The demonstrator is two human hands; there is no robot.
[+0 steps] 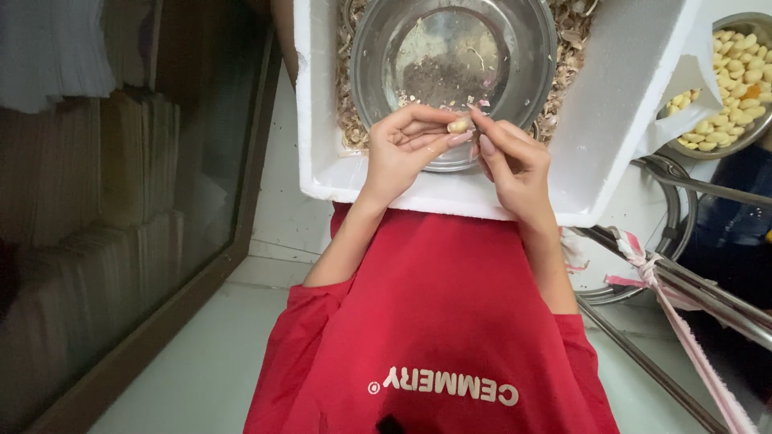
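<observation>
Over steel bowl (454, 48): both hands (462, 153) pinch garlic clove (458, 124), long axis left-right.

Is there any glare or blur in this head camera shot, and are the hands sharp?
Head view: the hands and garlic clove are sharp; soft glare on the steel bowl; the dark glass panel at the left shows dim, blurry reflections; edges bend slightly from the wide lens.
</observation>
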